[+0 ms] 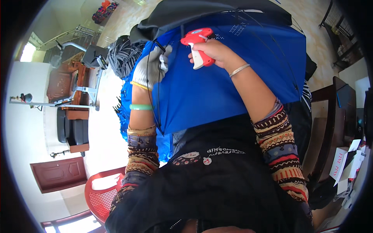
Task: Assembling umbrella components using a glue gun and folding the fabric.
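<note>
A red and white tagging gun [199, 46] is gripped in my bare right hand [213, 52], above a wide blue fabric piece [233, 85] spread over my lap. My left hand [152, 66] wears a white knit glove with a yellow cuff. Its fingers are closed at the left side of the blue fabric, around a thin black cord [158, 46]; the fingertips are partly hidden. More thin black cords cross the blue fabric, which carries small white printed marks. Beyond both hands lies a folded sheet of black fabric [194, 14].
A bundle of grey and black strips [123, 56] lies left of my gloved hand, with blue material [125, 103] below it. A red plastic chair [101, 190] stands at lower left. To the right are a dark wooden table [337, 112] and an opened white box [344, 163].
</note>
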A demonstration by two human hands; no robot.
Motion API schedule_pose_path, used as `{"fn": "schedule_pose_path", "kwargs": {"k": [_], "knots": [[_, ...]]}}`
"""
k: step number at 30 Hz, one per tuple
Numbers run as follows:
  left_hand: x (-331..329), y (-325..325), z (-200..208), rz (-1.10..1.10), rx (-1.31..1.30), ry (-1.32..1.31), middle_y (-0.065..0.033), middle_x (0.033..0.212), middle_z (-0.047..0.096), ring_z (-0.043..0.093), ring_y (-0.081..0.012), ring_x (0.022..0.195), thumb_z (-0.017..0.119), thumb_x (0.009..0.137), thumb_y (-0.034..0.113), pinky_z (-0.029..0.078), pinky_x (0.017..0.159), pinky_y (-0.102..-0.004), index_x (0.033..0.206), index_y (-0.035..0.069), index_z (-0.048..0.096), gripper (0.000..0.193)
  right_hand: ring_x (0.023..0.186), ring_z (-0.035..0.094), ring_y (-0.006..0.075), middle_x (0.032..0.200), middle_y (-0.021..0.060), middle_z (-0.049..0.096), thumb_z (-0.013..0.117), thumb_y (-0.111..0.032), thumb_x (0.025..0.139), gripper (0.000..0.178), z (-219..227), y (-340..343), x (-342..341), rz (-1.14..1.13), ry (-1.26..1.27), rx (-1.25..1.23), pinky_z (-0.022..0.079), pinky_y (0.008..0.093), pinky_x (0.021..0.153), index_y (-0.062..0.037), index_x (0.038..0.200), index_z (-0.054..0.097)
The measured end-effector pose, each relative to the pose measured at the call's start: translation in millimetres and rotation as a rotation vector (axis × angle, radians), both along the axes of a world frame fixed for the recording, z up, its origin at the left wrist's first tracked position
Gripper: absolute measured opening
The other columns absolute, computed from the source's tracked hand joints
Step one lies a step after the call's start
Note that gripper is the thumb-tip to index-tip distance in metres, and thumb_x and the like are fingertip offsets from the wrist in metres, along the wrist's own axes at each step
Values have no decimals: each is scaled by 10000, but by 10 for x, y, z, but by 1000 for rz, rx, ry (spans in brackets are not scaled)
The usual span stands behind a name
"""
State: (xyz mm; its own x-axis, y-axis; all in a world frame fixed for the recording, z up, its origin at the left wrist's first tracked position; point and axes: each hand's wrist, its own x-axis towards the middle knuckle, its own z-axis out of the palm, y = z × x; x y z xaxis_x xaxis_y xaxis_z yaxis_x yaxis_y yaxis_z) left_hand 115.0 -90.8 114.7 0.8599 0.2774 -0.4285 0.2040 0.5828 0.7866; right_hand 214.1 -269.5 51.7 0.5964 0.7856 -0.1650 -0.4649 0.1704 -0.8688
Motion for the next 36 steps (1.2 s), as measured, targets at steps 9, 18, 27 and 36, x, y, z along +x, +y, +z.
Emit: {"fn": "schedule_pose_path", "kwargs": {"k": [9,18,27,36], "knots": [[-698,-158,-408,-97,880,92,-64,752,641,578,-155,516,544,914,324,463,449,-267,997,32,586,307,875,661,258,1004,182,648,522,-99,855,379,-86,-114,-283,-66,-63,-39,565,373,713,83,1186,485],[-851,-526,-987,-254,2238,346,-146,728,628,638,-341,614,525,887,303,484,469,-428,810,86,545,231,947,640,218,1033,150,643,495,-71,859,319,-563,-236,-1097,-10,38,-93,525,329,789,54,1148,544],[-949,-559,-1044,-255,2259,315,-119,712,621,648,-309,584,547,850,279,482,440,-403,802,96,535,190,976,632,213,1051,128,626,496,-50,857,305,-912,-54,-1351,-229,-320,-260,503,323,810,33,1147,547],[-953,-529,-1051,-248,2239,318,-122,724,620,649,-309,592,552,845,269,482,444,-406,809,97,536,177,899,641,203,1002,119,629,510,-69,866,281,-843,-113,-1353,-195,-186,-156,525,318,746,25,1128,553]]}}
